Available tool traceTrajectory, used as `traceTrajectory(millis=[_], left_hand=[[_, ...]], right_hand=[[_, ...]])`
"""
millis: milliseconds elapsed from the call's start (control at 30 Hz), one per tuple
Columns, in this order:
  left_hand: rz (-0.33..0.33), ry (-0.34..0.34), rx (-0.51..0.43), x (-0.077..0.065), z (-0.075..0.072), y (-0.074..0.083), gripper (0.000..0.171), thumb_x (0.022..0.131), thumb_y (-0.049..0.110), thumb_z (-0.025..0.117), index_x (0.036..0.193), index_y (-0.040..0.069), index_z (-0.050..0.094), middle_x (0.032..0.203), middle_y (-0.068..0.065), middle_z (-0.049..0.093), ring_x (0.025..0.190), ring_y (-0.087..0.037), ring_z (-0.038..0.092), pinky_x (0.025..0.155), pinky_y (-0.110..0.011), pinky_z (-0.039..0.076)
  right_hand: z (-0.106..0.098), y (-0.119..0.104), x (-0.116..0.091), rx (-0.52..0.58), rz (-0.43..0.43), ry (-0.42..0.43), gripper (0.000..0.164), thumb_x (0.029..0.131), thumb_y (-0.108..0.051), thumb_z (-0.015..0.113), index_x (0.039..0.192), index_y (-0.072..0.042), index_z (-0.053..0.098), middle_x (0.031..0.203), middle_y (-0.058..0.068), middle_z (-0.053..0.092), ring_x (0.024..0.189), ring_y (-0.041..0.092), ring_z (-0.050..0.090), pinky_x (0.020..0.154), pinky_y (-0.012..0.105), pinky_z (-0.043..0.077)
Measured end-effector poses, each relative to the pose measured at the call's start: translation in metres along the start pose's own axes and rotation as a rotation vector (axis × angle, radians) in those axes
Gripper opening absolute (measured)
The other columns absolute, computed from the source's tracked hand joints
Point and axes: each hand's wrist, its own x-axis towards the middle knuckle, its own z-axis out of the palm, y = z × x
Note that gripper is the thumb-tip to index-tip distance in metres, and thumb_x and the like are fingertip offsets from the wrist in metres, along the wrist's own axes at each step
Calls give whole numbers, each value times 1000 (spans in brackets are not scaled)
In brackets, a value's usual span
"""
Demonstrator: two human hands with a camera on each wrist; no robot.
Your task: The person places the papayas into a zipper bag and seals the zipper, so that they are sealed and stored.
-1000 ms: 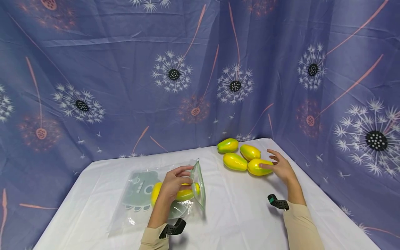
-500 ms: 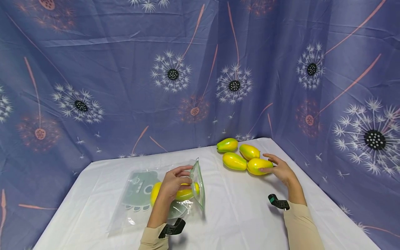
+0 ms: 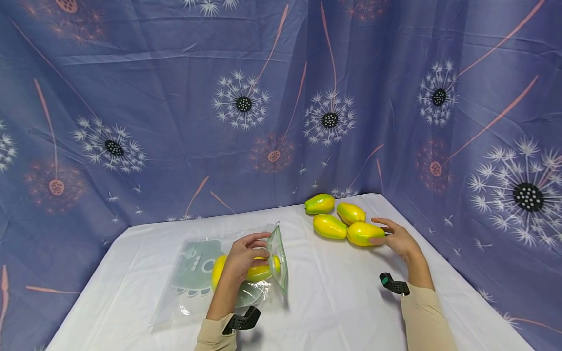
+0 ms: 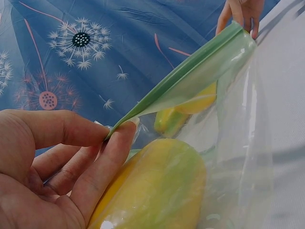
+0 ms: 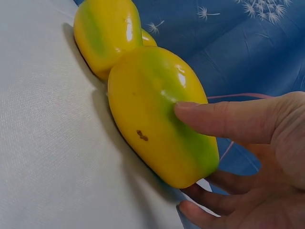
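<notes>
My left hand (image 3: 240, 257) pinches the green zip edge of a clear zip bag (image 3: 193, 273) between thumb and finger, lifting one side of its mouth. Inside the bag lies a yellow-green papaya (image 4: 162, 186), partly behind that hand. Four-sided view aside, my right hand (image 3: 400, 243) is at the right end of the nearest-right papaya (image 5: 157, 114). Its straight thumb touches the green streak, while the other fingers are loosely bent by the fruit's end, with the index partly hidden. This papaya rests on the table.
Three more papayas lie close by: one at front left (image 3: 329, 227), one behind (image 3: 351, 213), one at back left (image 3: 319, 204). A white cloth covers the table (image 3: 325, 292). Patterned blue curtains (image 3: 281, 107) hang along its back and right edges.
My right hand has shifted slightly, and its papaya has rolled a little so more green shows. My left hand and the bag have stayed put.
</notes>
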Motion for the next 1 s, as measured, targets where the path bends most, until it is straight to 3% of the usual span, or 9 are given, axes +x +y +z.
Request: traceTrajectory(millis=[233, 500, 833, 1000], left_hand=[[4, -4, -5, 0, 0, 1, 51, 78, -11, 71, 127, 2, 69, 99, -12, 64, 68, -18, 63, 61, -33, 62], [-4, -17, -13, 0, -1, 1, 51, 79, -12, 71, 128, 2, 69, 99, -12, 64, 68, -18, 63, 61, -33, 62], [-10, -28, -14, 0, -1, 1, 50, 80, -12, 71, 128, 2, 69, 102, -14, 66, 69, -18, 64, 62, -33, 62], [-15, -33, -24, 1, -1, 1, 51, 79, -13, 70, 127, 2, 69, 101, -14, 66, 69, -17, 64, 62, -32, 62]], right_hand=[[-3, 2, -3, 11, -4, -3, 82, 83, -20, 83, 154, -6, 42, 156, 33, 33, 144, 52, 29, 113, 67, 32], [-5, 2, -6, 70, 23, -31, 82, 85, -19, 82, 155, -6, 40, 152, 34, 36, 134, 45, 44, 97, 37, 53], [-7, 2, -8, 151, 38, -111, 84, 87, -15, 80, 157, -5, 35, 157, 35, 25, 136, 45, 45, 98, 42, 57], [-9, 3, -8, 119, 31, -108, 81, 87, -17, 79, 156, -5, 38, 157, 34, 30, 128, 36, 54, 97, 39, 57]])
